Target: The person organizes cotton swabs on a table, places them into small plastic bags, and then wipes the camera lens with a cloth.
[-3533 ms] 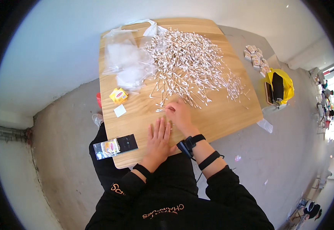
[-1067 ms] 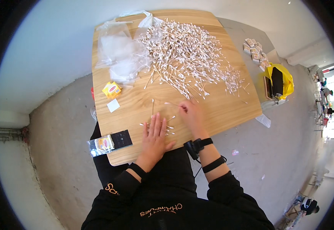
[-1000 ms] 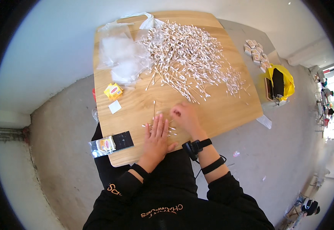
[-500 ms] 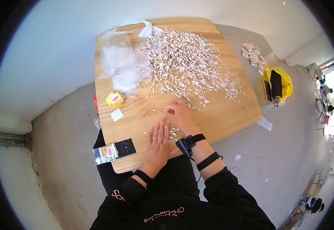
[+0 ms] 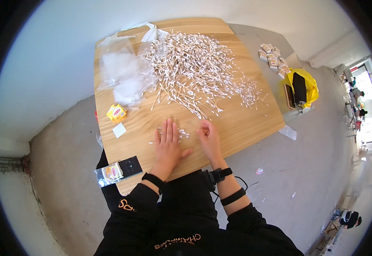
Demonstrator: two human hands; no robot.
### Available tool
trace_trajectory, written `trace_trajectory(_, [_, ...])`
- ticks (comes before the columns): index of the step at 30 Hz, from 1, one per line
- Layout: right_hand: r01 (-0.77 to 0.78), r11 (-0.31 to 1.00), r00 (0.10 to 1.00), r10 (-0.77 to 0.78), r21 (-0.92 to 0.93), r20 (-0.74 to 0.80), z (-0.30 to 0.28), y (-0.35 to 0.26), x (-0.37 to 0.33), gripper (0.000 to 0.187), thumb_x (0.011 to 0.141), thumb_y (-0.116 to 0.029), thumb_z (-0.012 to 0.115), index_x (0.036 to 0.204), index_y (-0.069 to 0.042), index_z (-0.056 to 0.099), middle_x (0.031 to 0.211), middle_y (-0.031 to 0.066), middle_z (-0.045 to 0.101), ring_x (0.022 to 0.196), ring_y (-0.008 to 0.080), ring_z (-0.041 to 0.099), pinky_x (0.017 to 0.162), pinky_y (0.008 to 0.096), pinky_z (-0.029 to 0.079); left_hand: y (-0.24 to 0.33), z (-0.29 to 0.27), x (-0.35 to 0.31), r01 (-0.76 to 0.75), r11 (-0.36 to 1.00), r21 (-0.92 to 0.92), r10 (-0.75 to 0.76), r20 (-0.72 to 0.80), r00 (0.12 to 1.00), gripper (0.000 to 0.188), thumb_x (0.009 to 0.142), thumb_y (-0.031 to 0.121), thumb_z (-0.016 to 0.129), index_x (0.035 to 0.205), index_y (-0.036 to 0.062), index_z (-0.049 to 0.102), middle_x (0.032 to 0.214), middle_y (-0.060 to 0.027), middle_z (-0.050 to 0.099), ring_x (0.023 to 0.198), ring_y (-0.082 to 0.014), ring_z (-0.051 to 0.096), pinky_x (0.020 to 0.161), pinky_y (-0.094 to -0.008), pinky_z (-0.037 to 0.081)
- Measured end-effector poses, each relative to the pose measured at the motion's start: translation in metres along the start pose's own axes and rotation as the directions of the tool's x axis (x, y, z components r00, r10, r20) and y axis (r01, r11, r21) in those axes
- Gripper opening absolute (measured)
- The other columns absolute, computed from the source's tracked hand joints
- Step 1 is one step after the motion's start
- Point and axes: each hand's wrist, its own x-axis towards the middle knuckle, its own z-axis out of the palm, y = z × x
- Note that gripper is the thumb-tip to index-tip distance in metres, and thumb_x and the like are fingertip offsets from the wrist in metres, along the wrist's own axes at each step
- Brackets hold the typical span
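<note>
My left hand (image 5: 167, 147) lies flat on the wooden table (image 5: 237, 132), fingers stretched out and thumb spread. Beneath and beside its fingers is a small group of cotton swabs (image 5: 183, 134), partly covered by the hand. To the right of that group, my right hand (image 5: 209, 135) has its fingers curled together just above the tabletop. Whether a swab is between them is hidden. Farther back spreads a large loose pile of cotton swabs (image 5: 194, 64), its near edge a short way beyond my right hand.
Clear plastic bags (image 5: 117, 64) lie at the back left. Nearer are yellow printed cards (image 5: 116, 113), a white square card (image 5: 119, 130) and a packed pouch (image 5: 111, 173) at the table's edge. Small boxes (image 5: 273, 57) and a yellow bag (image 5: 309, 87) are at right.
My right hand has drawn back from the pile's near edge toward me; the swab beside its fingers no longer shows. My left hand and the small swab group have shifted slightly away from me.
</note>
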Motion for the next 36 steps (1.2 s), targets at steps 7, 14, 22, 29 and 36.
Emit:
trace_trajectory(7, [0.093, 0.875, 0.974, -0.179, -0.475, -0.138, 0.008, -0.021, 0.039, 0.036, 0.079, -0.017, 0.067, 0.112, -0.007, 0.055, 0.1, 0.0134, 0.055, 0.085, 0.0254, 0.056, 0.072, 0.0347, 0.048, 0.012, -0.013, -0.05, -0.078, 0.997, 0.007, 0.077, 0.094, 0.993, 0.105, 0.07, 0.058, 0.066, 0.141, -0.007, 0.024, 0.151, -0.0216, 0.019, 0.142, -0.0335, 0.016, 0.112, -0.0506, 0.015])
trace_trajectory(14, [0.075, 0.876, 0.997, -0.07, -0.477, 0.027, 0.024, -0.015, 0.031, 0.01, 0.078, -0.018, 0.068, 0.084, -0.012, 0.064, 0.077, 0.0042, 0.064, 0.07, 0.0228, 0.062, 0.061, 0.037, 0.048, 0.011, -0.02, -0.051, -0.072, 0.997, -0.023, 0.074, 0.116, 0.99, 0.108, 0.068, 0.061, 0.066, 0.141, -0.006, 0.024, 0.151, -0.0222, 0.018, 0.142, -0.0336, 0.016, 0.112, -0.0515, 0.015])
trace_trajectory(22, [0.063, 0.988, 0.992, -0.047, -0.14, 0.116, 0.024, -0.016, 0.032, 0.012, 0.082, -0.013, 0.064, 0.092, -0.007, 0.066, 0.085, 0.01, 0.064, 0.076, 0.0216, 0.061, 0.068, 0.033, 0.049, 0.012, -0.02, -0.036, -0.111, 0.994, -0.024, 0.112, 0.057, 0.992, 0.107, 0.067, 0.062, 0.065, 0.141, -0.0039, 0.027, 0.15, -0.0212, 0.022, 0.142, -0.0324, 0.017, 0.112, -0.0508, 0.014])
trace_trajectory(29, [0.291, 0.887, 0.944, -0.205, -0.359, 0.259, 0.038, -0.041, 0.025, 0.013, 0.081, -0.011, 0.064, 0.094, -0.007, 0.065, 0.084, 0.0094, 0.06, 0.075, 0.0223, 0.06, 0.067, 0.033, 0.049, 0.006, -0.009, -0.046, -0.101, 0.993, -0.053, 0.101, -0.017, 0.995, 0.105, 0.067, 0.06, 0.065, 0.141, -0.0041, 0.028, 0.148, -0.0231, 0.024, 0.139, -0.0349, 0.022, 0.111, -0.0494, 0.017])
trace_trajectory(36, [0.088, 0.916, 0.996, -0.093, -0.391, 0.005, 0.046, -0.046, 0.029, 0.01, 0.076, -0.013, 0.067, 0.084, -0.01, 0.063, 0.091, 0.0112, 0.055, 0.076, 0.0296, 0.059, 0.067, 0.0389, 0.049, 0.01, -0.016, -0.044, -0.095, 0.992, -0.08, 0.098, 0.036, 0.995, 0.102, 0.067, 0.055, 0.067, 0.14, -0.0049, 0.028, 0.148, -0.0236, 0.024, 0.138, -0.0358, 0.024, 0.112, -0.048, 0.017])
